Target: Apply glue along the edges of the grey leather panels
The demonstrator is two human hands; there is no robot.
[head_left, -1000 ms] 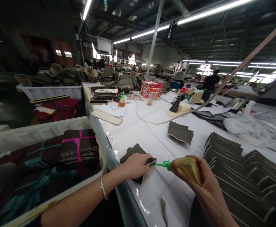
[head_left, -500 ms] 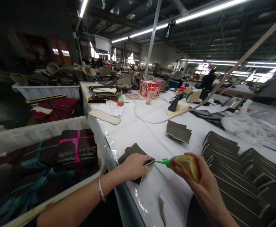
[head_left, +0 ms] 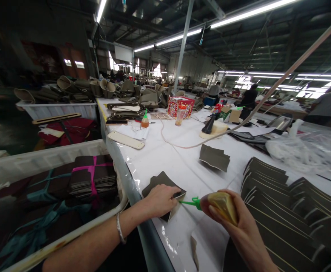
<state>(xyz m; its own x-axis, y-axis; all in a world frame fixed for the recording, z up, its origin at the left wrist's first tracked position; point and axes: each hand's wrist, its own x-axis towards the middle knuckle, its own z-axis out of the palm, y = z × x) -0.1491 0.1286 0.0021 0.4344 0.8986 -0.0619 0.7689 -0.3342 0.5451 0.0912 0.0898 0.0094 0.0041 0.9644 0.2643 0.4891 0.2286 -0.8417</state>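
Observation:
My left hand (head_left: 162,199) holds down a dark olive leather-like piece (head_left: 163,179) near the table's left edge, its index finger stretched along the top and its other fingers curled. A corner of the piece is bent up, showing a paler underside. In my right hand (head_left: 243,219) is a squeeze bottle (head_left: 223,206) of amber liquid, tipped sideways and gripped around its body. The bottle's thin green nozzle points left, its tip at the paler edge of the piece beside my left fingers. Whether liquid is coming out is too small to tell.
Overlapping dark panels (head_left: 278,211) lie to the right. Another loose piece (head_left: 214,156) sits farther back, and a curled scrap (head_left: 194,251) nearer. A white crate (head_left: 54,153) with tied bundles stands left. A hose (head_left: 188,146) crosses the table. A small green-tipped bottle (head_left: 144,120) stands behind.
The bottle's nozzle has moved slightly left and down along the piece's edge, and the right hand went with it. The left hand and the piece have barely moved.

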